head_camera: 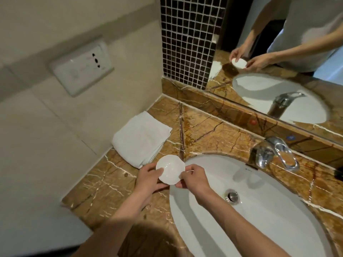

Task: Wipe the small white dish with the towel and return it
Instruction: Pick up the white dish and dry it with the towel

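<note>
The small white dish (170,169), round with a scalloped rim, is held above the brown marble counter (104,190) at the left edge of the sink. My left hand (148,179) grips its left rim, thumb on top. My right hand (193,178) pinches its right rim. A folded white towel (141,140) lies on the counter against the left wall, just beyond the dish and not touched by either hand.
A white oval sink (278,210) with a metal drain (232,196) fills the right. A chrome faucet (274,153) stands behind it. A mirror (278,52) runs along the back, dark mosaic tiles (187,39) beside it. A wall socket (81,69) sits on the left wall.
</note>
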### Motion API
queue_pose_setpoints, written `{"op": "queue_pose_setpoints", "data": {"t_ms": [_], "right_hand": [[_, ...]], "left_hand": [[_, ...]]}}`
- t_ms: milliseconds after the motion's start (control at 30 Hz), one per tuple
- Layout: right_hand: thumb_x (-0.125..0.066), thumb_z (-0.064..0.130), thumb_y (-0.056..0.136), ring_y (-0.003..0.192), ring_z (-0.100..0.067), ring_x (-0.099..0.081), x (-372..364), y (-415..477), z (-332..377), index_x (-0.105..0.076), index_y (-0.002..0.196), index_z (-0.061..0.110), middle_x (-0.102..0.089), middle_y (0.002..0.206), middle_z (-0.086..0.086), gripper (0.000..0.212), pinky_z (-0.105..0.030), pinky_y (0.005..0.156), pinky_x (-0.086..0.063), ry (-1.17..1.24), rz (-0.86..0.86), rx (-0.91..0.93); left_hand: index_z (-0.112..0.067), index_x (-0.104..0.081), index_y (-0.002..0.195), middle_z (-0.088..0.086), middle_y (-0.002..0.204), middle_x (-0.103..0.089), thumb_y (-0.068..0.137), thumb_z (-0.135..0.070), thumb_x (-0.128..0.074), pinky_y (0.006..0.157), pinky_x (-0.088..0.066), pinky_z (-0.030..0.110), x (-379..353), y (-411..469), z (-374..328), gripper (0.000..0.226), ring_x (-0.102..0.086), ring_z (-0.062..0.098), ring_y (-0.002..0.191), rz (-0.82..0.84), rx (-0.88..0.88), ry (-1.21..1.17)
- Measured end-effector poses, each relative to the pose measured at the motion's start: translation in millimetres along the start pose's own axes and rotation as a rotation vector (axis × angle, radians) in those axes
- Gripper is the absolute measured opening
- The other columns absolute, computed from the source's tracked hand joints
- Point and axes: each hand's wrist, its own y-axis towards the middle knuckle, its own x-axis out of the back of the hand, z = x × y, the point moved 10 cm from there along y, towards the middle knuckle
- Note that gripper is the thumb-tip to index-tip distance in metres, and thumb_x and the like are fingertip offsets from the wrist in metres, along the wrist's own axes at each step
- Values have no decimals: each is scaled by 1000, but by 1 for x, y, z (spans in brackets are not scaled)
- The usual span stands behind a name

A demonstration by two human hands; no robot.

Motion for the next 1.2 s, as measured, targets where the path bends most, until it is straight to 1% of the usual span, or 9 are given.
{"op": "queue_pose_setpoints", "data": {"t_ms": [100, 300, 467, 633, 800, 900, 1000, 1100, 1200], "right_hand": [[-52, -8, 85, 52, -22, -68, -3, 9, 14, -54, 85, 4, -64, 86, -20, 12, -31, 53, -59, -7, -29, 32], [-50, -8, 90, 56, -20, -70, -32, 8, 16, -57, 81, 7, -67, 70, -12, 17, -37, 65, -62, 83, 25, 58], [-49, 16, 96, 73, -22, -69, -54, 23, 43, -60, 110, 10, -72, 85, -10, 18, -43, 74, -59, -131, -15, 200], [-66, 33, 89, 132, -35, -42, -52, 65, 114, -25, 148, 14, -37, 149, -19, 74, -45, 108, -38, -694, -197, 495], [-80, 44, 72, 142, -43, -22, -82, 110, 112, 11, 150, 15, -26, 155, -22, 123, -59, 114, -19, -829, -117, 342], [-79, 39, 74, 131, -41, -39, -85, 119, 109, -21, 143, 5, -43, 142, -22, 96, -54, 109, -33, -925, -164, 310], [-67, 27, 82, 95, -33, -59, -95, 109, 122, -51, 85, 17, -64, 95, -8, 20, -43, 86, -47, -983, -133, 453], [-58, 12, 82, 81, -34, -56, -103, 88, 134, -42, 67, 14, -52, 74, -5, 23, -37, 70, -36, -975, -120, 648], [-58, 14, 89, 77, -22, -50, -96, 72, 132, -48, 89, 9, -50, 84, -3, 11, -32, 64, -36, -732, -34, 708]], "left_hand": [[-5, -50, 121, 20, 119, -59, 87, 0, -61, 57, -61, 33, -3, 5, -7, 36, -62, 38, 104, 10, 18, -56], [-3, -57, 119, 14, 112, -66, 86, 2, -62, 61, -59, 27, 7, 9, -4, 34, -68, 30, 96, -1, -31, -124], [-3, -56, 124, 12, 115, -66, 86, 4, -60, 63, -60, 29, 36, 30, -8, 38, -71, 26, 86, -103, -45, -177], [0, -58, 119, 14, 116, -64, 83, 7, -63, 62, -62, 37, 65, 40, -18, 37, -65, 34, 97, -255, -58, -189], [-9, -57, 113, 10, 114, -65, 84, -2, -66, 68, -62, 43, 80, 47, -37, 31, -64, 29, 97, -285, -160, -29], [-13, -47, 123, 5, 103, -62, 85, -11, -64, 64, -62, 39, 81, 51, -42, 42, -66, 20, 80, -233, -163, -5], [-16, -50, 121, 1, 104, -61, 84, -15, -68, 58, -60, 31, 80, 53, -44, 42, -65, 17, 82, -210, -187, -25], [-16, -63, 94, 2, 102, -67, 83, -14, -70, 56, -59, 32, 82, 51, -44, 13, -67, 16, 81, -251, -193, -52], [-25, -66, 86, -2, 93, -67, 85, -18, -67, 54, -59, 32, 83, 42, -46, 7, -69, 16, 74, -325, -235, -23]]}}
